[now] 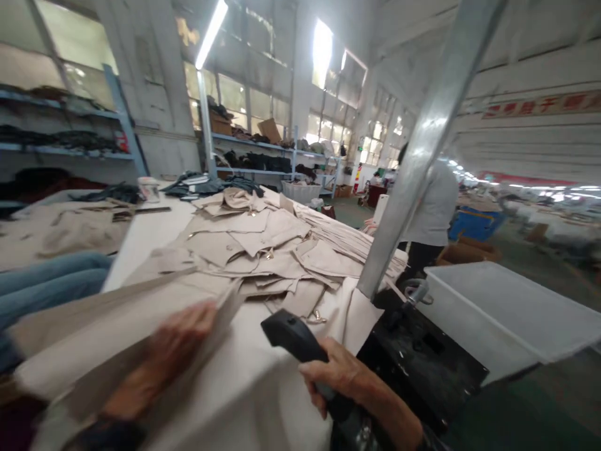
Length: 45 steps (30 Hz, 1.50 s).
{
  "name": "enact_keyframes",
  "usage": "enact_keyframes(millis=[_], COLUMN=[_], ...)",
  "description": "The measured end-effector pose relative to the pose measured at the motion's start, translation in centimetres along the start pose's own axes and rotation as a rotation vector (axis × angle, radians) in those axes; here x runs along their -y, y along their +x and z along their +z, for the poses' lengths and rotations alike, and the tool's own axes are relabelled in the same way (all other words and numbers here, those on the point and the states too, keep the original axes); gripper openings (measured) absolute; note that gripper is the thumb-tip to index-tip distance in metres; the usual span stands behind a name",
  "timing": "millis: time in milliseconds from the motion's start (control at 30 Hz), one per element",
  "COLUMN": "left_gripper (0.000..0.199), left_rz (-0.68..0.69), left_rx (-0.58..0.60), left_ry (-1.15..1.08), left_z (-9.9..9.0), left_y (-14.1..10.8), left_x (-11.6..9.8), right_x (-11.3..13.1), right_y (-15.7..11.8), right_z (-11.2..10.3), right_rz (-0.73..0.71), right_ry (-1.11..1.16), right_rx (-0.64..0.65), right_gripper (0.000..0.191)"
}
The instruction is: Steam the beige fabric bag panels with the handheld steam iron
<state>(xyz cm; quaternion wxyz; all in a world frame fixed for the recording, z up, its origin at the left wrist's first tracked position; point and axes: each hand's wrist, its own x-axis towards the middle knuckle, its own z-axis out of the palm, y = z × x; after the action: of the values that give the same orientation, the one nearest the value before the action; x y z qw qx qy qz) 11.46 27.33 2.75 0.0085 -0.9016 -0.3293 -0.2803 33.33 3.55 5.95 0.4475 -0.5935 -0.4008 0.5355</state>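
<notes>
My left hand (pixel 181 332), blurred by motion, has its fingers curled at the edge of a beige cloth garment piece (pixel 126 307), which is lifted and folded over at the near left of the table. In my right hand (pixel 335 373) is a black handheld tool with a curved, flat-ended head (pixel 293 333), its fingers wrapped round the handle. The head points up and left, above pale cloth draped over the near table edge. Beyond both hands lies a heap of beige cloth pieces (pixel 253 241), some with small metal fittings (pixel 270 255).
A metal post (pixel 413 163) rises at the table's right side. Beside it are a black box (pixel 425 357) and a white plastic bin (pixel 498 307). A person in a grey top (pixel 436 200) stands behind the post. Denim-clad legs (pixel 56 279) show at left; shelves (pixel 253 153) hold dark cloth.
</notes>
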Motion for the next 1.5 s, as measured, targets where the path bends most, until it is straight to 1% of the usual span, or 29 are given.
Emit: enact_keyframes(millis=[67,100,167,200,267,367,433,533,600,700,767,867,967,1067,1100,1167,1267,1367,1433,1500], left_gripper=[0.039,0.038,0.039,0.039,0.040,0.038,0.034,0.026,0.019,0.023,0.028,0.027,0.025,0.024,0.023,0.024,0.023,0.024,0.025,0.025], left_rz=[0.084,0.090,0.085,0.071,0.041,-0.007,-0.050,-0.113,-0.156,-0.222,-0.264,-0.313,-0.339,-0.350,-0.351,-0.352,-0.353,-0.356,-0.361,-0.366], left_rx=[0.185,0.234,0.272,0.273,0.271,0.260,0.228,0.163,0.127,0.093,0.093,0.119,0.143,0.178,0.186,0.191,0.175,0.159,0.160,0.172], left_ry=[0.155,0.205,0.266,0.280,0.280,0.232,0.181,0.084,0.015,-0.097,-0.143,-0.156,-0.144,-0.140,-0.144,-0.155,-0.166,-0.170,-0.165,-0.153], left_z=[2.4,3.5,5.3,5.9,6.4,6.6,6.8,7.1,7.2,7.2,7.1,6.9,6.4,6.0,5.9,5.9,6.1,6.2,6.2,6.4], left_y=[-1.7,-2.5,-3.9,-4.5,-5.1,-5.3,-5.1,-5.2,-5.4,-5.5,-5.5,-5.2,-4.9,-4.7,-4.6,-4.7,-4.7,-4.7,-4.6,-4.6], left_x=[-2.5,-3.6,-5.2,-5.7,-6.1,-6.0,-5.9,-5.8,-5.7,-5.2,-5.1,-5.1,-5.4,-5.5,-5.5,-5.5,-5.5,-5.4,-5.4,-5.4], right_x=[-0.2,-0.4,-0.8,-1.1,-1.4,-1.2,-0.7,-0.2,-0.3,-1.0,-1.2,-0.6,0.8,1.8,2.0,2.0,1.1,0.0,-0.2,0.4], right_y=[-0.2,-0.3,-0.4,-0.4,-0.3,0.4,1.1,2.7,4.2,6.9,8.6,10.3,10.3,9.0,8.4,7.2,6.5,7.8,9.1,10.3], right_z=[-0.3,-0.5,-0.9,-1.0,-1.1,-0.3,0.5,2.0,2.7,3.4,3.6,3.5,2.6,1.5,1.2,1.0,1.7,2.7,2.9,2.7], right_rz=[-0.003,0.004,0.027,0.038,0.049,0.055,0.059,0.059,0.068,0.086,0.085,0.065,0.035,0.015,0.015,0.020,0.059,0.111,0.089,0.038], right_ry=[-0.044,-0.058,-0.075,-0.081,-0.086,-0.097,-0.123,-0.149,-0.157,-0.198,-0.231,-0.255,-0.268,-0.265,-0.261,-0.255,-0.260,-0.273,-0.282,-0.284], right_rx=[0.005,0.009,0.014,0.021,0.022,0.023,0.038,0.063,0.078,0.098,0.097,0.051,-0.012,-0.071,-0.068,-0.011,0.088,0.106,0.097,0.066], right_gripper=[0.025,0.026,0.029,0.030,0.030,0.030,0.029,0.026,0.026,0.029,0.030,0.031,0.031,0.032,0.032,0.032,0.031,0.031,0.032,0.032])
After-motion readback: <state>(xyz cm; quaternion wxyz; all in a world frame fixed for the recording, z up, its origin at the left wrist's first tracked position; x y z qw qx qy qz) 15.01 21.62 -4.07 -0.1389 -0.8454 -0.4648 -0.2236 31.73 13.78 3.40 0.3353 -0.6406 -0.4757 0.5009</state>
